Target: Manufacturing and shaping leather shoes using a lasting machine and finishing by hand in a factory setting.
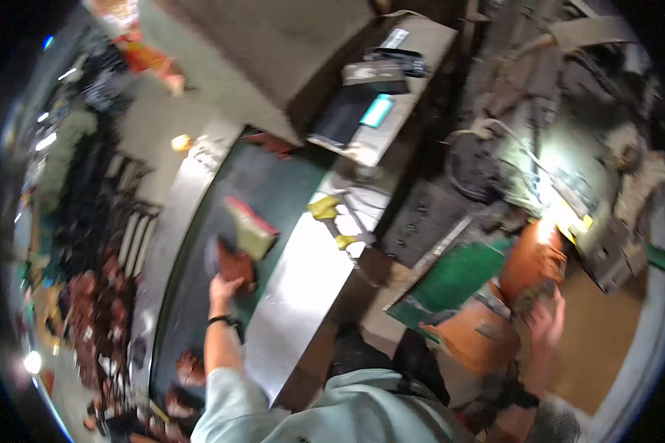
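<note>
My left hand [225, 290] reaches over a dark green conveyor belt [284, 173], its fingers closed on a reddish-brown leather shoe [234, 267] blurred by motion. Just beyond it on the belt lies a pale olive block with a red edge [251, 227]. At the right, my right hand [545, 319] is closed against the dark lower end of an orange-brown boot [532, 258], under the bright lamp of a machine [561, 177]. A second orange-brown boot [476, 340] sits nearer me, left of that hand. Smearing hides the fine detail of both grips.
Metal rims [292, 310] flank the belt, and a yellow-handled tool [332, 218] lies on the near one. More brown shoes [190, 368] rest on the belt at lower left. A shelf [421, 88] holds dark boxes. Racks of brown items [96, 317] stand far left.
</note>
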A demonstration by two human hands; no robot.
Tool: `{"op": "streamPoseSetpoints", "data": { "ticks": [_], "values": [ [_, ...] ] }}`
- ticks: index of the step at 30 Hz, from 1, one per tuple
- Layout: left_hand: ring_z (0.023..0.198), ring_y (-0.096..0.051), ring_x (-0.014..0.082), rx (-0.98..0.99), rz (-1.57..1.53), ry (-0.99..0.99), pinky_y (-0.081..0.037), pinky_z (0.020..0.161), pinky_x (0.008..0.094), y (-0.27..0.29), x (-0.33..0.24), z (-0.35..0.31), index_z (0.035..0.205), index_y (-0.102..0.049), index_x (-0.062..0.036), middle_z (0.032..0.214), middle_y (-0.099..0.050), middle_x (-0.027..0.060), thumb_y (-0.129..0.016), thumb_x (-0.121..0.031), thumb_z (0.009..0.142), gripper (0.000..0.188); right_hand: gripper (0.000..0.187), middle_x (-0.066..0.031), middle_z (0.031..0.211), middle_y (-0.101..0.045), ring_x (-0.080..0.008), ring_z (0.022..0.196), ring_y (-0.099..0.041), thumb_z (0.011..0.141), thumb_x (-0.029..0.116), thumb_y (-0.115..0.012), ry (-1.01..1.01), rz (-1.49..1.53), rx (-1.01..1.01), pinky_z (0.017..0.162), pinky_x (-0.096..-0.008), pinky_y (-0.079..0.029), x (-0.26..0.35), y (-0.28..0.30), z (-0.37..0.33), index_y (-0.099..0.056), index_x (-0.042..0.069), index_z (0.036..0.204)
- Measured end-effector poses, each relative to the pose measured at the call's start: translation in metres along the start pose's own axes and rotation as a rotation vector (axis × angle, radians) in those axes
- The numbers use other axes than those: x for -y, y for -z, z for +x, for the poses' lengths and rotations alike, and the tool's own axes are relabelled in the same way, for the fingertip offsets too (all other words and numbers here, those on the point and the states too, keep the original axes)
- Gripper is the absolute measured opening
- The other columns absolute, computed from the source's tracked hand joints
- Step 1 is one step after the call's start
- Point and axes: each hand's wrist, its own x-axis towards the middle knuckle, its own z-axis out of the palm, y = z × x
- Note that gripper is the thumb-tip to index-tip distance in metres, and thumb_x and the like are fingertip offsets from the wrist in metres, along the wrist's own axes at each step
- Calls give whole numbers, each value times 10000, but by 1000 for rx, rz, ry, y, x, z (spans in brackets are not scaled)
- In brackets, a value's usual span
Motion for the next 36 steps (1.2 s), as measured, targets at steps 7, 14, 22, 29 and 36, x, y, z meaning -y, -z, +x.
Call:
{"op": "streamPoseSetpoints", "data": {
  "ticks": [7,14,22,29,36],
  "values": [
    [768,-706,206,-272,-758,-165,-560,709,347,-37,-63,40,872,-712,67,810,-731,101,-620,-65,888,162,1024,-306,1471,-510,-458,1314,-558,914,345,-786,601,-1092,-581,1073,-531,-454,17,-231,-53,-110,111,1647],
    [909,-660,250,-70,-587,57,-520,872,396,-94,-134,141,1037,-704,113,1025,-721,143,-808,-407,811,576,1018,-302,1337,-615,-508,1192,-619,833,285,-847,678,-1072,-954,1004,-543,-500,1,-255,-26,-205,137,1609],
    [844,-695,275,70,-346,-113,-534,825,417,-85,-100,142,953,-707,118,895,-748,185,-814,-298,750,476,973,-268,1435,-555,-459,1317,-551,813,253,-852,855,-1006,-933,1079,-505,-468,-8,-239,-15,-286,131,1595],
    [882,-699,369,-63,613,-1046,-570,829,408,-95,-136,-61,954,-757,-10,962,-750,162,-861,-275,711,374,915,-250,1406,-583,-435,1280,-587,856,271,-813,759,-954,-942,1052,-501,-475,3,-244,-24,-289,195,1602],
    [1017,-688,352,186,-167,-856,-543,916,395,-100,-177,-166,1019,-763,-44,1066,-741,164,-709,-147,781,265,915,-261,1372,-623,-471,1197,-637,832,209,-834,910,-886,-868,963,-525,-535,-6,-235,-20,-328,213,1594]
  ]
}}
